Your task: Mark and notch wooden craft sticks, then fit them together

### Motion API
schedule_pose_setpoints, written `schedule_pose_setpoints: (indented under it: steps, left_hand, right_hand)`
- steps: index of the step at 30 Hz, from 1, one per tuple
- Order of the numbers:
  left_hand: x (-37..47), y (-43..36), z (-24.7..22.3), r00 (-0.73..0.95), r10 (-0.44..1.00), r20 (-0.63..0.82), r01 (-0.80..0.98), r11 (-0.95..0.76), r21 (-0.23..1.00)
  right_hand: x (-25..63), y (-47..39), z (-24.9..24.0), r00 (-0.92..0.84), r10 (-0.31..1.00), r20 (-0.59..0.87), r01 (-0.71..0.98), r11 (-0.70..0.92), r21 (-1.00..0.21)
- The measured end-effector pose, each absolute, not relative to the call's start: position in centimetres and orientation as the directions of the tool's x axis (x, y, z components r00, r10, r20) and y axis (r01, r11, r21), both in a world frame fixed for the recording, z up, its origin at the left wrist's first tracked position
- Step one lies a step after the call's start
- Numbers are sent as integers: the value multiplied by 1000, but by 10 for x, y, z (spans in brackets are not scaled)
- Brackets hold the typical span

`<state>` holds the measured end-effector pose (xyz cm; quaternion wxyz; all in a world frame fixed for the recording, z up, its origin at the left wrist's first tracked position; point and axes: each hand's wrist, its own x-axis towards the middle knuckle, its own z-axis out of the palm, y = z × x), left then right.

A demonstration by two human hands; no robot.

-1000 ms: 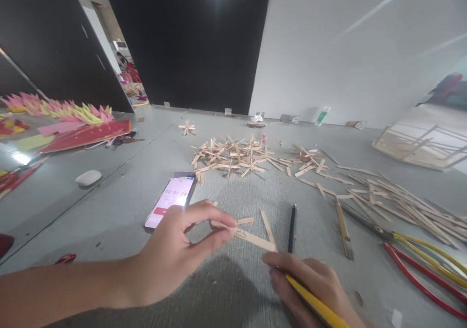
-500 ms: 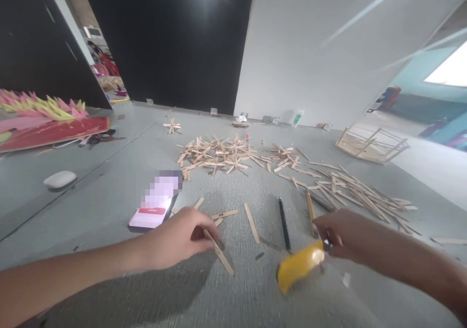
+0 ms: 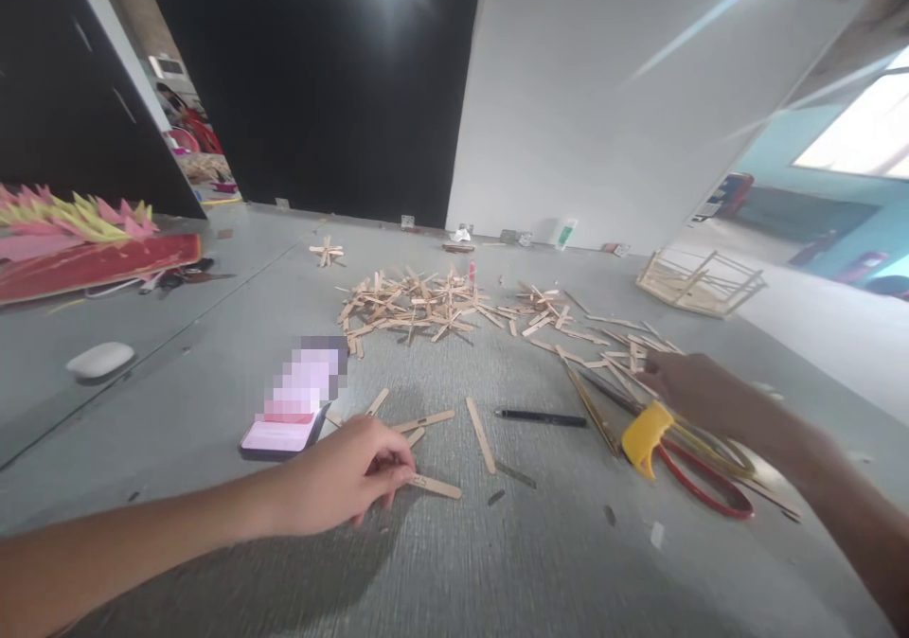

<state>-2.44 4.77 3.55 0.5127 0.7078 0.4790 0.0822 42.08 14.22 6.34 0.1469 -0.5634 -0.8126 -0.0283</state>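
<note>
My left hand (image 3: 373, 468) pinches a flat wooden stick (image 3: 438, 487), whose right end sticks out past the fingertips. Several loose sticks (image 3: 426, 420) lie just beyond it, and one more stick (image 3: 480, 435) rests to their right. Over the pile of long sticks (image 3: 643, 345) at the right is my right hand (image 3: 671, 378); its fingertips are blurred, and what they hold, if anything, cannot be made out. Below that hand lie a yellow tool (image 3: 646, 437) and scissors with a red handle (image 3: 710, 487). A black pen (image 3: 541, 418) lies flat between the hands.
A phone (image 3: 291, 401) lies left of centre, with a white oval case (image 3: 100, 361) farther left. Star-shaped stick pieces (image 3: 418, 302) are heaped beyond. A stick frame (image 3: 700, 283) stands at the back right. A red board (image 3: 99, 264) lies at the left.
My right hand has let go of the yellow tool and moved up and right to the stick pile. The black pen has turned sideways. The stick in my left hand is now more level.
</note>
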Motion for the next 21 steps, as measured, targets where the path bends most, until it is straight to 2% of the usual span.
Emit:
schedule_pose_setpoints:
  steps: [4,7,10,15,17,19,21]
  left_hand:
    - [-24,47,33,532,751,-391,589,4,808]
    - [-25,46,33,528,752,-394,588,10,808]
    - [-25,46,34,535,745,-398,584,13,811]
    - [-24,48,33,548,731,-406,579,19,815]
    - [-24,49,32,551,728,-407,579,18,815]
    - [-24,49,33,558,724,-406,578,13,816]
    - [-24,49,34,570,713,-408,575,8,818]
  right_hand:
    - [374,133,49,-336,941,44,934,339,-111]
    - [359,128,35,-314,949,-32,945,308,-113]
    - [354,124,32,-292,956,-10,950,289,-117]
    - [325,101,54,-298,949,99,932,312,-187]
    - [307,84,64,-358,925,130,899,379,-221]
    - [291,64,71,-500,850,165,820,526,-225]
    - [279,47,73,-612,779,135,739,624,-255]
